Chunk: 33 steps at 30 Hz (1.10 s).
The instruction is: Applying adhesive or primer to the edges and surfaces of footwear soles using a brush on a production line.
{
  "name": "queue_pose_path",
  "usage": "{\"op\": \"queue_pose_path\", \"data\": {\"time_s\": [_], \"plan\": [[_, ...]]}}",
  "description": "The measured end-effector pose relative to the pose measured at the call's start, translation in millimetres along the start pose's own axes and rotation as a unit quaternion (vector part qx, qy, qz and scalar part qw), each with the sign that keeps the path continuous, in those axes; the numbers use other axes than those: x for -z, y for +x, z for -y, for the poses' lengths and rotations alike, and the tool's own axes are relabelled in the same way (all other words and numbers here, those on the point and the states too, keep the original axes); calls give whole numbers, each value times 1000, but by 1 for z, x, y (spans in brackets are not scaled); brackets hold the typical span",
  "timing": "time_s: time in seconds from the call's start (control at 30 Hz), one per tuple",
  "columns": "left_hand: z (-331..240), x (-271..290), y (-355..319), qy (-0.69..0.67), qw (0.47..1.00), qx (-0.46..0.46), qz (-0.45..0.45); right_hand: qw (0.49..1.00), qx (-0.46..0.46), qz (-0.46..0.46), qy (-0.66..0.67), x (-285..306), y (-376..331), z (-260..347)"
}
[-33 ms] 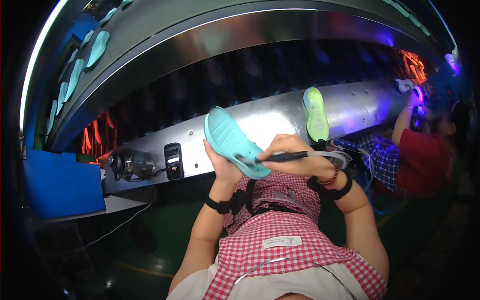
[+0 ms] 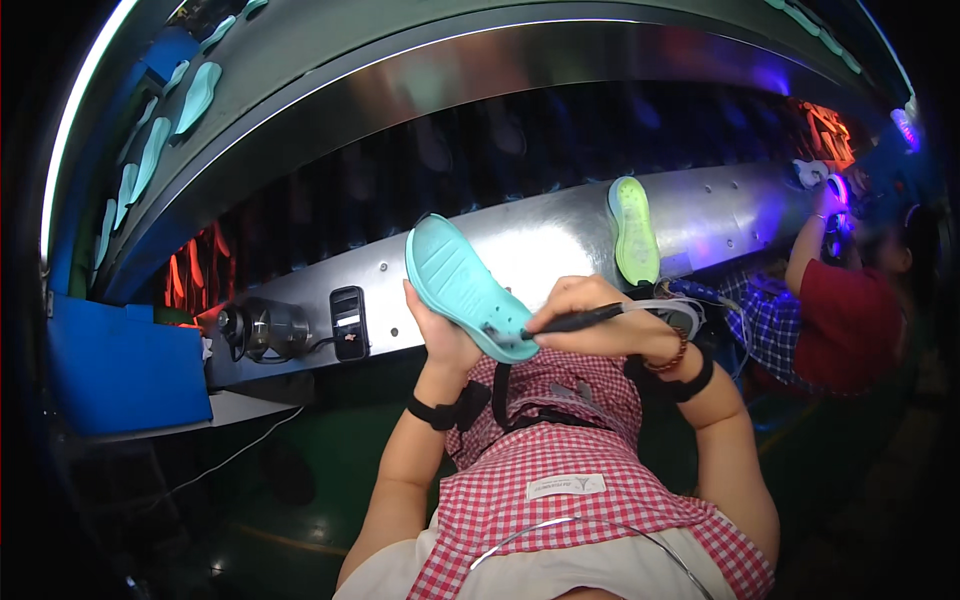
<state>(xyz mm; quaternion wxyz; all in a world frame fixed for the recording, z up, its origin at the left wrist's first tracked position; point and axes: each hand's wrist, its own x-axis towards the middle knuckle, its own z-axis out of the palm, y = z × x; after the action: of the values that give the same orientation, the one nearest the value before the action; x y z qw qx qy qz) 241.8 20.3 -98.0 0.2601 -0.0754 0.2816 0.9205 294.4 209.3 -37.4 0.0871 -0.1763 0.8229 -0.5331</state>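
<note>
left hand: centre of the frame, gripping a turquoise shoe sole from below, sole tilted up to the left.
right hand: closed on a black pen, tip touching the sole's lower end.
green sole: upright against the metal panel, right of centre.
co-worker: right edge, red shirt, arm raised.
blue box: left.
</note>
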Motion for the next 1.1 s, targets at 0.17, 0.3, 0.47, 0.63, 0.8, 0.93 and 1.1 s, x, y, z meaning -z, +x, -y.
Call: {"op": "queue_pose_path", "data": {"time_s": [0.17,0.3,0.47,0.63,0.8,0.93,1.1], "plan": [[3,-8,-9,-61,998,28,15,990,-12,-109,90,12,4,31],[9,-24,-13,-91,994,42,43,977,-9,-152,151,-3,11,24],[2,-23,-14,-48,995,15,86,962,27,-89,257,3,-2,28],[-1,-25,-7,-42,998,-31,19,988,103,-70,94,-4,-5,24],[-9,-30,-2,42,981,-176,-70,972,46,-162,166,2,-11,17],[-22,-33,-2,51,971,-229,53,983,139,-52,111,-3,-16,18],[-26,-46,-6,79,964,-254,9,962,-10,-167,214,-1,-16,12]]}}
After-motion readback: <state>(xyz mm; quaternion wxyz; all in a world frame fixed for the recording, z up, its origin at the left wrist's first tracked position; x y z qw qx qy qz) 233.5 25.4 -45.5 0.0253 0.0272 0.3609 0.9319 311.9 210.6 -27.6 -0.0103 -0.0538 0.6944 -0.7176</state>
